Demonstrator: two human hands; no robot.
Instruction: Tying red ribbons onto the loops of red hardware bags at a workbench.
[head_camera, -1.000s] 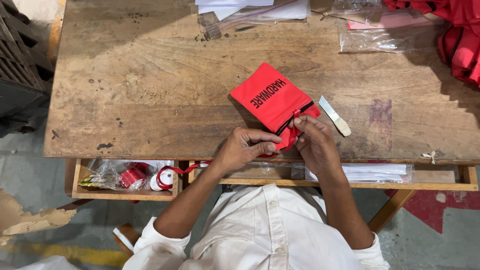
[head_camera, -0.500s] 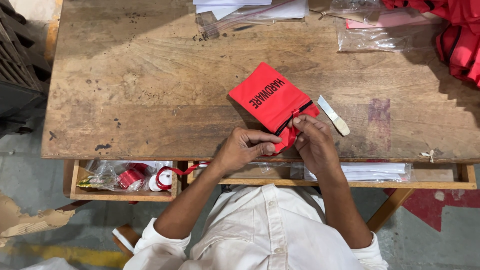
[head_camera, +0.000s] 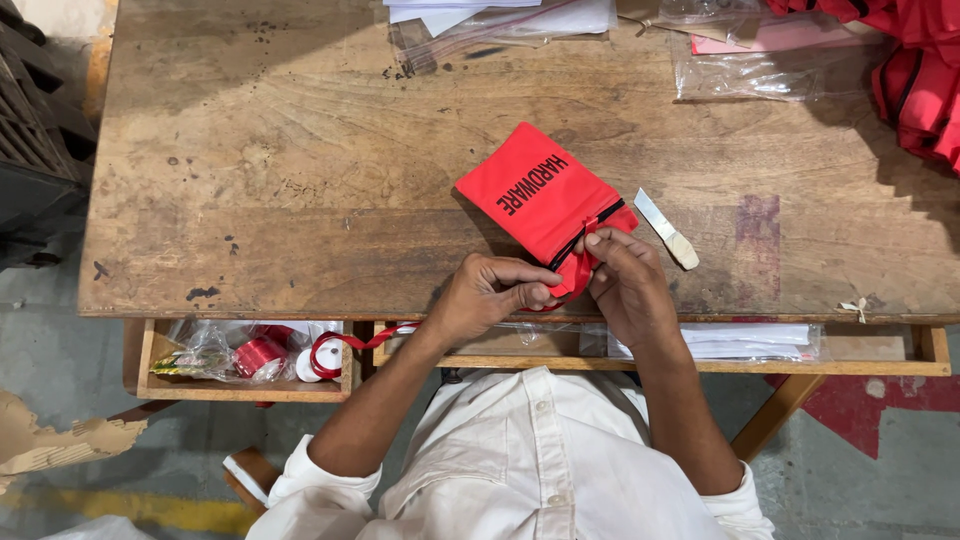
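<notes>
Open drawer, under the worktop's near left edge: holds a red ribbon spool, a white spool and clear packets.
Worktop, worn wood.
Left hand, near edge: fingers pinched on red ribbon.
Right hand: fingers closed on the same ribbon at the pouch mouth.
Red fabric pouch, black lettering, flat, near edge, right of centre.
Small blade, just right of the pouch.
Clear plastic bags, far right edge.
Red fabric pile, far right corner.
</notes>
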